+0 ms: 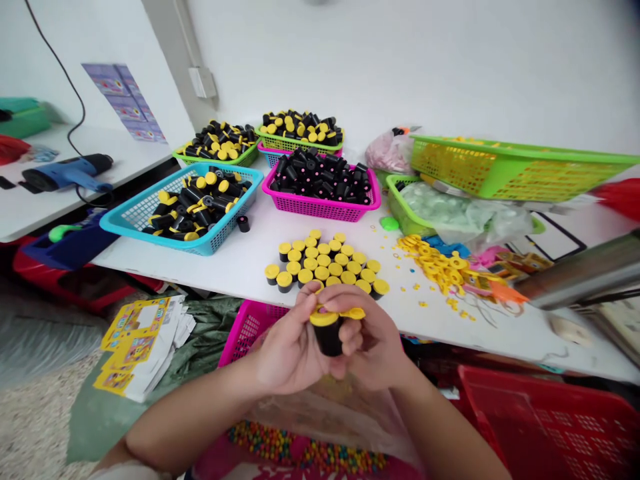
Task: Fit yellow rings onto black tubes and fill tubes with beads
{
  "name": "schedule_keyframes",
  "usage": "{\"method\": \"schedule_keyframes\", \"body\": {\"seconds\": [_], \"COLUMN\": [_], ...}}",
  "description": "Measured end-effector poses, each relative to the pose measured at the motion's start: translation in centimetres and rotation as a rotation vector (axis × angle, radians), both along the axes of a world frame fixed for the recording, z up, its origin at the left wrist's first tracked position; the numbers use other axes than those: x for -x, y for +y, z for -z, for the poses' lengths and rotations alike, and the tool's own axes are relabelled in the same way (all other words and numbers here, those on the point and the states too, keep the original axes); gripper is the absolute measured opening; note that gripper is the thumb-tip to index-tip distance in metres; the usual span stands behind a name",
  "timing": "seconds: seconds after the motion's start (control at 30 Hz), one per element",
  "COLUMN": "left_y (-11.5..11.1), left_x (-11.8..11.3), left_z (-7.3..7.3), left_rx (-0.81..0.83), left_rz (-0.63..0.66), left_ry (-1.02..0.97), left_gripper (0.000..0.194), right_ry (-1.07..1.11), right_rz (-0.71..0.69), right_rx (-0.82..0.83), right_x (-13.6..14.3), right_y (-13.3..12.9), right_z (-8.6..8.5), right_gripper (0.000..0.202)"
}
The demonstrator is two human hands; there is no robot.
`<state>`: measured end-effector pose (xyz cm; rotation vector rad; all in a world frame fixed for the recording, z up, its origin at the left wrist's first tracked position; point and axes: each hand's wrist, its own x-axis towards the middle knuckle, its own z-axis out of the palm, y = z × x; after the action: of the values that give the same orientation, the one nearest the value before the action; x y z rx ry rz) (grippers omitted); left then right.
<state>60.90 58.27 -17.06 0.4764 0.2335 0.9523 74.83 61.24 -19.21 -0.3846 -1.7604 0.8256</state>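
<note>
Cupping a black canister with a yellow rim, the left hand and right hand both have their grip closed around it, near the tabletop edge. Yellow-capped canisters stand clustered just beyond, with a blue basket behind them to the left and yellow plastic pieces scattered to the right.

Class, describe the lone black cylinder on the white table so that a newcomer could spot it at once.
On the white table, find the large blue basket at the left. Just outside its right side stands a small black cylinder. Unlike the clustered yellow-topped cylinders nearby, it stands alone and shows no yellow top.
</note>
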Motion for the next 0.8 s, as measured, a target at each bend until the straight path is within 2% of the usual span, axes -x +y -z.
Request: {"method": "schedule_keyframes", "body": {"seconds": [0.07, 0.13, 0.2, 0.3, 0.4, 0.47, 0.57, 0.67, 0.8], "left_y": [-0.1, -0.3, -0.3, 0.1, 0.6, 0.7, 0.3, -0.2, -0.4], "left_x": [1.0, 2.2, 3.1, 3.8, 4.2, 4.7, 5.8, 6.9, 7.7], "left_z": [0.4, 0.7, 0.5, -0.3, -1.0, -1.0, -0.5, 0.1, 0.5], "left_rx": [-0.17, -0.397, -0.644, -1.006, -1.29, -1.376, -1.377, -1.367, -1.507], "left_rz": [0.022, 0.03, 0.035, -0.01, -0.101, -0.135, -0.109, -0.149, -0.246], "left_ry": [0.073, 0.251, 0.465, 0.685, 0.871, 1.001, 1.116, 1.195, 1.278], "left_gripper": [0.022, 0.031, 0.038, 0.035, 0.035, 0.036, 0.039, 0.048, 0.051], "right_ry": [0.031, 0.103, 0.165, 0.184, 0.118, 0.036, -0.118, -0.193, -0.163], "right_rz": [-0.194, -0.375, -0.492, -0.499, -0.493, -0.504, -0.53, -0.571, -0.715], "right_rx": [0.052, 0.088, 0.088, 0.145, 0.388, 0.57, 0.731, 0.796, 0.793], "right_x": [-0.7, -1.2, -1.4, -1.0, -0.7, -0.7, -0.9, -0.7, 0.8], "right_y": [0.7, 1.2, 1.5, 1.4, 1.0, 0.9, 1.1, 1.3, 0.9], "right_z": [-0.1, 0.0, 0.1, 0.0, -0.2, -0.3, -0.7, -1.3, -1.3], "right_gripper": [0.047, 0.041, 0.035, 0.031, 0.054, 0.063, 0.053, 0.054, 0.066]}}
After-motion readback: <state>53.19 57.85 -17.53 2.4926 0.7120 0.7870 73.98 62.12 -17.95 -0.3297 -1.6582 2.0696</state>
